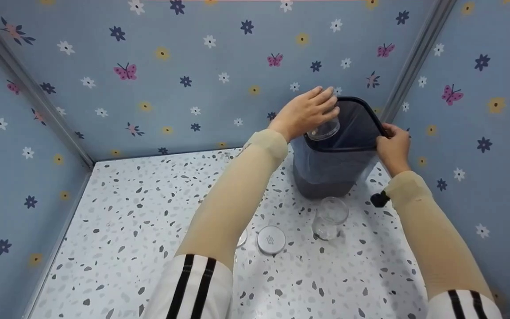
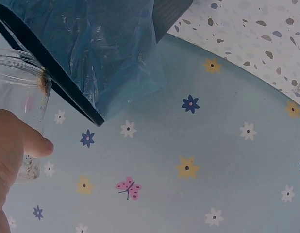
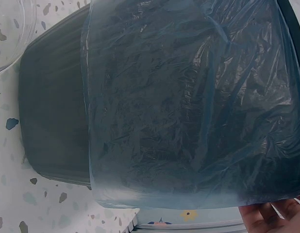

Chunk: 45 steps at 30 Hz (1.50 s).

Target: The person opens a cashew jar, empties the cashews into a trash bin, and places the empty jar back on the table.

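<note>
My left hand holds a clear jar tipped at the left rim of a dark trash bin. In the left wrist view, the mouth of the jar overlaps the black rim, and brownish residue clings to its inside near the mouth and bottom. A thin blue trash bag lines the bin and folds down over its outside. On the opposite side, my right hand grips the rim, thumb toward me; in the right wrist view only some fingertips show beside the bag.
In front of the bin a second clear jar stands on the speckled table. To its left lies a round silvery lid, with another lid partly hidden by my left forearm. Flowered walls enclose the back and sides.
</note>
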{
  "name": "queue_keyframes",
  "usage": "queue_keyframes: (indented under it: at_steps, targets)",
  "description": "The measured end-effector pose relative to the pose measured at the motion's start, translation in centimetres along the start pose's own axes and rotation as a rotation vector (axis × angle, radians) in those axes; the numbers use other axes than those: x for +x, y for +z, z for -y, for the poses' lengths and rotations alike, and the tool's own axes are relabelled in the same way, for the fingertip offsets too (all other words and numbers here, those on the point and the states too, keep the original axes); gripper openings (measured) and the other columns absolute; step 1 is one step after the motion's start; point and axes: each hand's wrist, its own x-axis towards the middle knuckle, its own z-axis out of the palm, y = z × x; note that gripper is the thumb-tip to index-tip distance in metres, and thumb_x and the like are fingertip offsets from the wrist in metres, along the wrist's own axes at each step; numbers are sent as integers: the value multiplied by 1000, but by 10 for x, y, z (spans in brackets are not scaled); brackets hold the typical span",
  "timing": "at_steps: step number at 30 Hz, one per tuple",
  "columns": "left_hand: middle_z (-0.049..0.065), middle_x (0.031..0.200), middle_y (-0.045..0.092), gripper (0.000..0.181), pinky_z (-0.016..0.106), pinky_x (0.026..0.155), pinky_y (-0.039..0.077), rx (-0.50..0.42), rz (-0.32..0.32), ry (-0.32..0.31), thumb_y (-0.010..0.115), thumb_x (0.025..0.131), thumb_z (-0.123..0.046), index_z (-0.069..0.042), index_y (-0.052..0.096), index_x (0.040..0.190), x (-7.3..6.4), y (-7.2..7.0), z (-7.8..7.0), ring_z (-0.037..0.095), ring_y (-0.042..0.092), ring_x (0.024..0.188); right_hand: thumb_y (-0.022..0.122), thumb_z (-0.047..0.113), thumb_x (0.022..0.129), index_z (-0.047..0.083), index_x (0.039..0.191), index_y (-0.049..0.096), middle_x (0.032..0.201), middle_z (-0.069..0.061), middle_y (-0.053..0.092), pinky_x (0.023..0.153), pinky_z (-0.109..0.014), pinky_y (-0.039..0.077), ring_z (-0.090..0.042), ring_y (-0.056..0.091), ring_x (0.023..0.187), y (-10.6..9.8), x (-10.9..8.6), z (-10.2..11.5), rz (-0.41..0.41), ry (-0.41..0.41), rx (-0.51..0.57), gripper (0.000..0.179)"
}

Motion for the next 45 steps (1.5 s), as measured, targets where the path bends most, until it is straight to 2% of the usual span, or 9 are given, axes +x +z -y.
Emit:
queue_keyframes:
  at_steps: [3,5,10,17,20,26,30,37,45]
  targets:
    - [10,171,42,55,41,134,32,-23,13,-18,51,114,-10,-19,39,167,-1,-1,0,29,35,163,46,2,100,2,154,60,146,-23,66,98,-27,49,-28,61,129,1,0,1,2,11,10,55]
    - [10,171,43,56,41,134,32,-65,21,-52,52,114,-9,-19,39,167,-2,-1,-1,30,36,163,46,2,101,2,154,60,147,-23,65,97,-27,49,-27,61,129,1,0,2,4,19,16,55]
    - [12,169,47,57,42,134,31,-236,32,-180,58,112,-7,-18,43,165,-7,2,-1,32,40,161,47,2,102,2,154,60,147,-23,65,96,-25,49,-25,60,128,1,0,3,9,23,21,53]
    - [14,169,46,71,43,136,26,-464,89,-347,68,103,-7,-16,40,168,-14,2,-4,34,39,161,46,3,102,1,154,59,147,-23,65,100,-28,48,-26,59,128,-1,-3,2,5,2,3,54]
    - [15,166,49,76,43,136,27,-544,63,-416,71,97,-7,-15,42,166,-18,4,-5,35,42,158,45,3,102,0,153,59,146,-23,65,101,-29,48,-28,59,130,-1,-3,3,3,-4,-3,53]
    - [14,163,51,78,40,136,28,-671,18,-535,71,92,-9,-13,44,166,-28,11,-9,33,45,155,44,2,100,-2,156,56,148,-24,64,99,-28,48,-31,59,133,0,0,2,5,0,0,57]
    - [13,161,53,83,38,135,30,-760,-21,-604,76,88,-10,-13,46,164,-32,13,-11,32,46,153,44,2,100,-2,156,55,149,-25,63,103,-32,49,-32,59,136,-1,-1,2,2,9,-4,57]
    - [11,163,51,88,38,133,32,-837,-30,-678,79,85,-8,-15,44,165,-37,13,-13,29,46,153,43,3,102,0,157,54,152,-24,62,107,-34,50,-33,58,139,0,-3,2,16,21,-17,57]
    - [10,163,51,90,38,131,35,-907,-48,-732,83,85,-12,-13,43,166,-44,13,-16,28,46,153,45,3,100,1,156,57,149,-24,64,104,-31,48,-30,59,134,-1,-2,3,8,6,-33,57]
